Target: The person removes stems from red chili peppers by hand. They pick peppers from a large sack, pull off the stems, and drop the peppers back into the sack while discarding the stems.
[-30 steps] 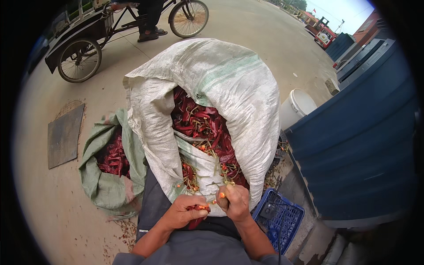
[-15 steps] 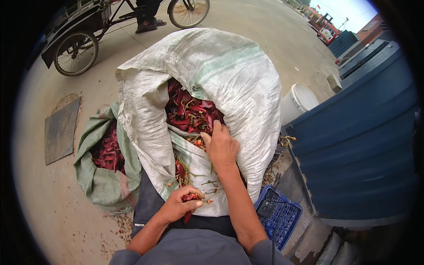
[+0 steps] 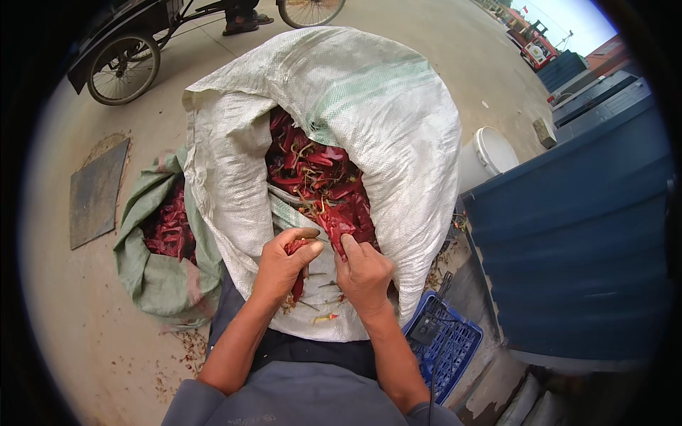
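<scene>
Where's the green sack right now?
In the head view, the green sack sits on the ground at the left, beside the big white sack and right of the dark flat board.

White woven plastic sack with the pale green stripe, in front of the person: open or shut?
Open: the sack gapes, showing wrinkled red chili peppers inside.

We wear a slate-grey shirt (image 3: 312, 397), its short sleeves (image 3: 193, 402) leaving forearms (image 3: 238, 348) bare; dark trousers (image 3: 288, 350) show beyond the shirt, a thin black cable (image 3: 432, 383) beside its right sleeve.
</scene>
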